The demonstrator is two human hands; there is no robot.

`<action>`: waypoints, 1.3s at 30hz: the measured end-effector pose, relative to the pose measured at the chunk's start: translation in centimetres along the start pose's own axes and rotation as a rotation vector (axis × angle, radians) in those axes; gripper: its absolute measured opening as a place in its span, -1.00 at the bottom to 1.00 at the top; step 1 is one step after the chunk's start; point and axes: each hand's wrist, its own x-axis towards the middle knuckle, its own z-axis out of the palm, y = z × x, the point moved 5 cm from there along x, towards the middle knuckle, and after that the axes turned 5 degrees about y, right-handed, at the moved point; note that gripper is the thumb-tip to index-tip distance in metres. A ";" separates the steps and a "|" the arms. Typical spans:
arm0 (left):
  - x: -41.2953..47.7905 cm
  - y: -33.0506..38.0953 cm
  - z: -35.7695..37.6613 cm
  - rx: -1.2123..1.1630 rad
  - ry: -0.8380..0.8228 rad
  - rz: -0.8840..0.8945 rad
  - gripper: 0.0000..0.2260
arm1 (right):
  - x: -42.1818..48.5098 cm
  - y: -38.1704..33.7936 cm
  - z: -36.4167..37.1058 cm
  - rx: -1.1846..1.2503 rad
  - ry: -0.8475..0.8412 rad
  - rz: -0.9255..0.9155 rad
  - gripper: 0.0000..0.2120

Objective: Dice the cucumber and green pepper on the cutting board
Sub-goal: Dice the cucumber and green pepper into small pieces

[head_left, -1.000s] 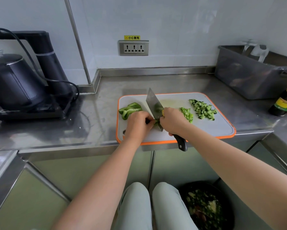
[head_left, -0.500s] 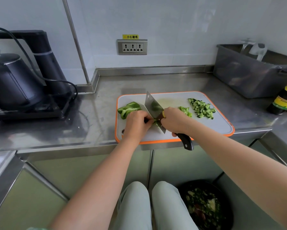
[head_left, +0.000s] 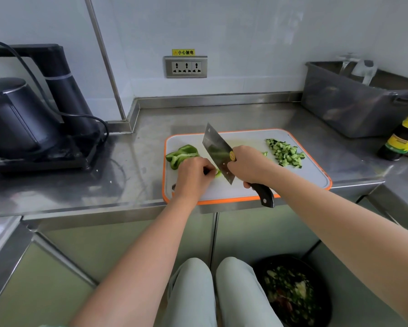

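Note:
A white cutting board with an orange rim lies on the steel counter. My right hand grips a cleaver by its dark handle, blade angled down toward the board. My left hand has curled fingers holding down a small strip of green pepper right beside the blade. Larger uncut green pepper pieces lie at the board's left. Diced cucumber is heaped at the right. A few diced pepper bits show behind my right hand.
A black kettle on its base with a cord stands at the left. A grey tub sits at the back right, a dark sauce bottle beside it. A wall socket is behind. A bin of scraps is on the floor.
The cleaver has kept chopping in place, its handle end swinging slightly lower and to the right. My left hand stays on the pepper strip. The view has shifted a little.

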 end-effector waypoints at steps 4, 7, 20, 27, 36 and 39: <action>-0.2 0.1 -0.3 0.006 0.015 0.011 -0.85 | 0.0 -0.5 1.1 -0.011 -0.008 -0.005 -0.93; -0.2 0.2 -0.4 0.009 0.010 0.005 -0.84 | 0.4 -0.5 1.8 -0.017 0.013 0.007 -0.94; -0.7 0.4 -0.1 0.130 -0.073 0.139 -0.90 | 1.8 1.5 1.1 0.052 0.043 0.074 -0.89; 0.0 2.0 1.4 0.107 -0.085 0.120 -0.86 | 2.0 5.2 -1.4 0.028 0.109 0.124 -0.90; 0.9 3.5 3.0 0.153 -0.085 0.213 -0.83 | 1.5 5.5 -1.9 0.076 0.096 0.042 -0.97; 0.4 2.2 2.1 0.126 -0.037 0.176 -0.76 | 1.6 5.2 -0.7 0.082 0.059 0.060 -0.95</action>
